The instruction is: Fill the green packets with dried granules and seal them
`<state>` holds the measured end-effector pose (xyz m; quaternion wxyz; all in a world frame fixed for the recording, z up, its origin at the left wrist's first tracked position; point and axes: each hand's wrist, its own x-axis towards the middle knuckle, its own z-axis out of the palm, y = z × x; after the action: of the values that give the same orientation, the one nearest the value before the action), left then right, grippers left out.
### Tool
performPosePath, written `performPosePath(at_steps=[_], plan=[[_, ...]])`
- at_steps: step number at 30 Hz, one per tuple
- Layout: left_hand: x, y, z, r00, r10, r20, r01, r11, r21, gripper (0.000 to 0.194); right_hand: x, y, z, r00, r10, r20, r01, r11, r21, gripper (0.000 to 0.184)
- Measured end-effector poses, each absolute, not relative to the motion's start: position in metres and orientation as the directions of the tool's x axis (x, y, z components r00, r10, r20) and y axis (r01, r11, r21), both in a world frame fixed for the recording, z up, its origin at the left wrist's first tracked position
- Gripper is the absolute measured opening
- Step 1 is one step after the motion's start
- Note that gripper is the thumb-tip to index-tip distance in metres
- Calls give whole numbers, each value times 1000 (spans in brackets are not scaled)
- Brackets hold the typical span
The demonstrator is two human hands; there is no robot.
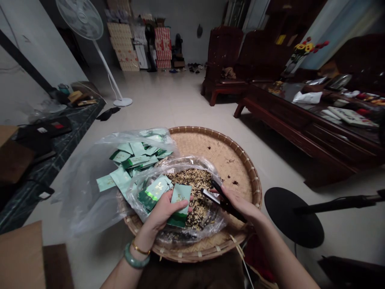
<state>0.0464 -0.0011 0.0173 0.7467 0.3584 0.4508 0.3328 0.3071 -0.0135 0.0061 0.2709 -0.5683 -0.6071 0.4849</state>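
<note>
My left hand (168, 210) is closed around a small light and dark green packet (181, 196), thumb on its front. Black tongs like a hair straightener (224, 200) are in my right hand (239, 200), their two arms apart and one showing a pale plate. The jaws point toward the packet, with a gap between. Below both hands a clear plastic bag (192, 159) holds a loose mix of pale and dark dried bits (200, 214). More green packets (156, 186) lie at its left side. The bag rests on a round woven bamboo tray (240, 160).
A larger plastic bag (87, 180) with many green packets (135, 150) overlaps the tray's left side. At right stands a black round base with a pole (293, 216). Farther off are a white fan (120, 101), a dark wooden table (294, 120) and stacked boxes (123, 46).
</note>
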Motion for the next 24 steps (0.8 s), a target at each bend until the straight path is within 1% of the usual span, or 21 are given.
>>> performPosePath(at_steps=[2,5,9,11,13,15,16,20,24], plan=[[48,-1,18,376,822,-428,-161,513,843,50,302,-15,12,-204,959,-198,434,-93,-896,57],[50,-3,16,384,826,-414,-129,492,861,48,292,-15,22,-222,967,-123,478,-2,-878,54],[55,-5,15,408,813,-416,-29,467,884,44,278,-11,39,-282,958,-48,595,136,-792,46],[57,-6,16,413,824,-387,44,407,912,40,271,-9,46,-320,947,-22,640,199,-742,46],[59,-6,16,409,852,-326,106,310,945,36,266,-7,50,-338,941,-4,673,239,-700,45],[61,-6,16,391,875,-287,151,246,957,33,261,-6,50,-345,939,7,685,257,-682,40],[61,-6,16,377,880,-287,165,241,956,32,258,-5,50,-346,938,10,683,259,-683,36],[63,-9,11,341,880,-332,181,285,941,31,253,-3,47,-346,938,-6,666,242,-706,26],[65,-11,9,340,860,-380,143,352,925,30,250,-2,49,-337,941,-36,676,215,-705,20]])
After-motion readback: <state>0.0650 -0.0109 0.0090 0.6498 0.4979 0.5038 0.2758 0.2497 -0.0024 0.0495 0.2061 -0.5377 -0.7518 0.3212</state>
